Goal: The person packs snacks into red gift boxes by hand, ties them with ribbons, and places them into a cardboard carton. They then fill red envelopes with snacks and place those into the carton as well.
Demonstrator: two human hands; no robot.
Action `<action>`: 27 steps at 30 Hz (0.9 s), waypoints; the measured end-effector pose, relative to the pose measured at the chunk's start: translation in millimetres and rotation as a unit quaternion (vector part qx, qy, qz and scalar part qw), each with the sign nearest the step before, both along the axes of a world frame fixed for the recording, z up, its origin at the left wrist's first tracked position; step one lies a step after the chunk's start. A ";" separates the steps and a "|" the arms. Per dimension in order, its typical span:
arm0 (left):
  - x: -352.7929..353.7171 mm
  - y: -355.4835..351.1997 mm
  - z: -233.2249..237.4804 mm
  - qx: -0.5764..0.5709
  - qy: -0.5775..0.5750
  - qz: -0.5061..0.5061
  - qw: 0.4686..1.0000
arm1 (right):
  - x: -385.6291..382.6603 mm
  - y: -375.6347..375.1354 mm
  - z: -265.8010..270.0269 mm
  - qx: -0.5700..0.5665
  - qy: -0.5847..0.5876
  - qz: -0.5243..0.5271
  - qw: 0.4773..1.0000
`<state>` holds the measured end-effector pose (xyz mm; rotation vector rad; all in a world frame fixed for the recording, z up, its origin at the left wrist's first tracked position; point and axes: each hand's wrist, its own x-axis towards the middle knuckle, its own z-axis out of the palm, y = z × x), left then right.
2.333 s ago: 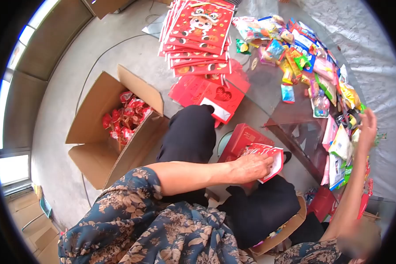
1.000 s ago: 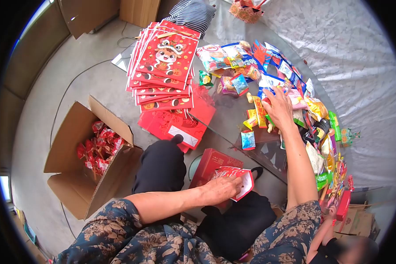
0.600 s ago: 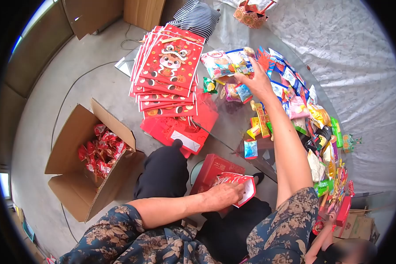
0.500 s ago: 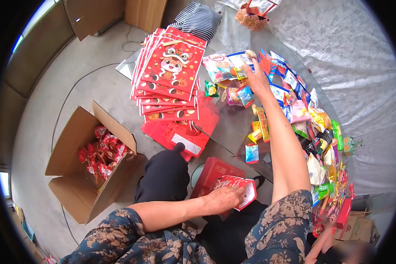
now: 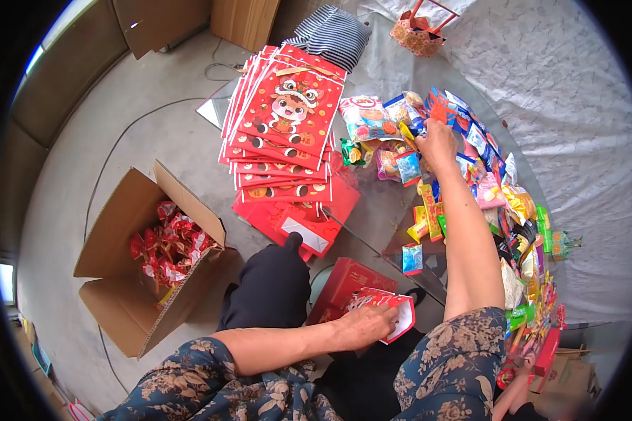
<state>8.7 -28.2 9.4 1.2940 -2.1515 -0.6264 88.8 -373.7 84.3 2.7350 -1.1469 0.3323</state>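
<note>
Fingers [image 5: 424, 137] of right hand [image 5: 438, 146] among snacks [image 5: 369, 119] (perhaps around one)

Packing spot, storeroom or workshop: bare concrete floor [image 5: 119, 140], cardboard box [image 5: 147, 259] of red sweets, stacked red gift bags [image 5: 284, 123], snack packets [image 5: 470, 161] across glass worktop [image 5: 379, 203].

Bare grey concrete floor [image 5: 119, 140] spreads to the left of my glass table [image 5: 376, 207] — daylight comes in from a window [image 5: 3, 281] far out on that side. Beyond the table stands a wooden panel [image 5: 242, 17], and to the table's right lies a crinkled white sheet [image 5: 576, 105].
</note>
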 end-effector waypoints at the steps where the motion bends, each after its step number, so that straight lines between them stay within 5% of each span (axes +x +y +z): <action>1: 1.4 -0.8 0.7 0.008 -0.006 -0.013 1.000 | -2.2 -2.6 -4.8 -0.017 -0.026 0.005 1.000; 11: -1.8 -1.0 -9.0 -0.011 -0.010 -0.001 1.000 | -35.3 -33.2 31.1 0.071 -0.299 -0.117 0.944; 13: -1.0 -0.8 -9.1 -0.017 -0.018 -0.008 1.000 | -55.1 -42.2 39.4 0.332 -0.497 -0.064 0.799; 17: 0.5 -1.2 -11.9 -0.041 -0.001 -0.018 0.999 | -111.2 -33.1 51.0 0.544 -0.618 -0.069 0.563; 21: 0.2 0.4 -12.5 -0.019 0.018 -0.026 0.999 | -192.0 21.9 34.8 0.592 -0.664 -0.071 0.451; 27: -0.9 3.6 -11.4 -0.071 0.039 -0.057 0.995 | -296.2 195.6 27.2 0.600 -0.682 -0.087 0.408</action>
